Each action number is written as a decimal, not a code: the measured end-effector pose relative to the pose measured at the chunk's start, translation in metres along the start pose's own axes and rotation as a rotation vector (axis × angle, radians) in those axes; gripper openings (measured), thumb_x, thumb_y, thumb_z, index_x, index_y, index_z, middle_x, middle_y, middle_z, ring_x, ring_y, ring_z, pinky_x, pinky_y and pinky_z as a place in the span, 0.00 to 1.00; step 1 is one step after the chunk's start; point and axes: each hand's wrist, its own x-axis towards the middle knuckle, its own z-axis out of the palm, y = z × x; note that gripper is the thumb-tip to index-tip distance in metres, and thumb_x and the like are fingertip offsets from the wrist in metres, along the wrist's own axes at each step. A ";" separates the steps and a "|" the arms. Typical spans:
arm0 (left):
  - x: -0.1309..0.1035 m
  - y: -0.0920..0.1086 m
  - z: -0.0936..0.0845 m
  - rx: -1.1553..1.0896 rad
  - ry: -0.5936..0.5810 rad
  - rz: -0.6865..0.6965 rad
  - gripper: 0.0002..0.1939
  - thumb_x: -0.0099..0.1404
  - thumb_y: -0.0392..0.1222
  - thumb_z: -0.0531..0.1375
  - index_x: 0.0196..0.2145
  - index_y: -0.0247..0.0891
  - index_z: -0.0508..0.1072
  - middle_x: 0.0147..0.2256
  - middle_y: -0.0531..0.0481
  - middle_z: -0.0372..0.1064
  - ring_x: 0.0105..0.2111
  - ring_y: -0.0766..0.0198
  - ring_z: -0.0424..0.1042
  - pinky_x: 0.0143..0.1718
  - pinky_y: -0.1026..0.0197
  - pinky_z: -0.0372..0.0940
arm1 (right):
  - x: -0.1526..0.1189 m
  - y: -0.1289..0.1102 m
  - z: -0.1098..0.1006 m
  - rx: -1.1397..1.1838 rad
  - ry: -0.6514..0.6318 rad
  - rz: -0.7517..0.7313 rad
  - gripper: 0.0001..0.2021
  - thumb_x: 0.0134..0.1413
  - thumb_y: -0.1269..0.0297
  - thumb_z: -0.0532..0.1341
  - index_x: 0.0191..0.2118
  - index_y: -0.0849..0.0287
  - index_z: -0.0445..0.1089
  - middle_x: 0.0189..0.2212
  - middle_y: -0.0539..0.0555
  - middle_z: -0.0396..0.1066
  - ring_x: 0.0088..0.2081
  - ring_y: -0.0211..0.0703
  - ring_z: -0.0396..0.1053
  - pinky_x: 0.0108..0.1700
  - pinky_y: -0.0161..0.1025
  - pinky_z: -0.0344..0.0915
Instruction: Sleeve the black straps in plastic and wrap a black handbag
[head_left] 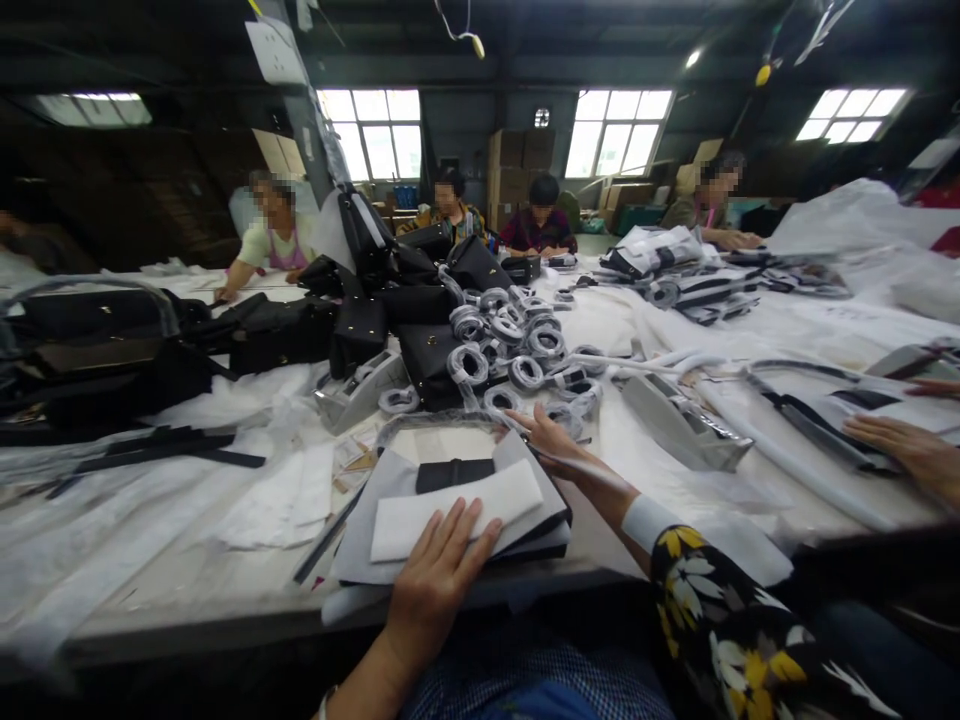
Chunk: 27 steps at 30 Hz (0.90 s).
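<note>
A flat black handbag (556,545) lies in front of me, mostly covered by pale grey sheet (397,480). Its plastic-wrapped handle (420,418) arches at the far side. On top rests a white padding sheet (457,508), with a black piece (454,473) showing just behind it. My left hand (444,565) presses flat on the padding, fingers spread. Beyond the bag's right corner, my right hand (553,442) reaches left with fingers stretched out beside the handle's end. A pale translucent strip crosses that hand; whether the fingers touch it is unclear.
Wrapped coiled straps (517,340) and black bags (431,365) are heaped ahead. Grey tape dispensers (364,388) (675,420) stand either side. Another person's hand (904,450) works on a bag at right. Several people sit across the table. Black strips (172,448) lie left.
</note>
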 end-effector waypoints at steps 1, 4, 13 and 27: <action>-0.001 0.002 -0.001 -0.004 0.011 0.017 0.23 0.71 0.32 0.49 0.61 0.43 0.63 0.59 0.45 0.62 0.60 0.53 0.60 0.59 0.50 0.61 | 0.002 -0.005 -0.002 -0.076 -0.036 0.011 0.36 0.61 0.38 0.37 0.62 0.57 0.57 0.50 0.60 0.72 0.46 0.49 0.73 0.50 0.52 0.67; -0.004 0.008 -0.003 -0.009 0.042 0.052 0.22 0.72 0.34 0.49 0.60 0.46 0.64 0.58 0.46 0.64 0.60 0.54 0.61 0.59 0.50 0.61 | 0.011 -0.023 -0.005 -0.445 -0.071 -0.012 0.33 0.63 0.39 0.39 0.62 0.53 0.59 0.53 0.58 0.71 0.50 0.50 0.71 0.51 0.52 0.67; -0.006 0.010 0.002 -0.009 0.067 0.042 0.21 0.72 0.35 0.48 0.60 0.46 0.64 0.57 0.46 0.66 0.59 0.54 0.63 0.58 0.51 0.62 | 0.040 -0.068 -0.004 -1.054 -0.043 -0.318 0.20 0.56 0.67 0.58 0.55 0.55 0.69 0.58 0.57 0.66 0.60 0.53 0.60 0.63 0.51 0.51; -0.005 0.010 0.005 -0.013 0.114 0.018 0.21 0.72 0.35 0.48 0.59 0.47 0.66 0.56 0.48 0.67 0.58 0.56 0.64 0.60 0.52 0.59 | 0.070 -0.040 0.021 -1.673 -0.186 -0.368 0.08 0.51 0.73 0.60 0.37 0.58 0.75 0.30 0.57 0.76 0.37 0.49 0.72 0.42 0.40 0.62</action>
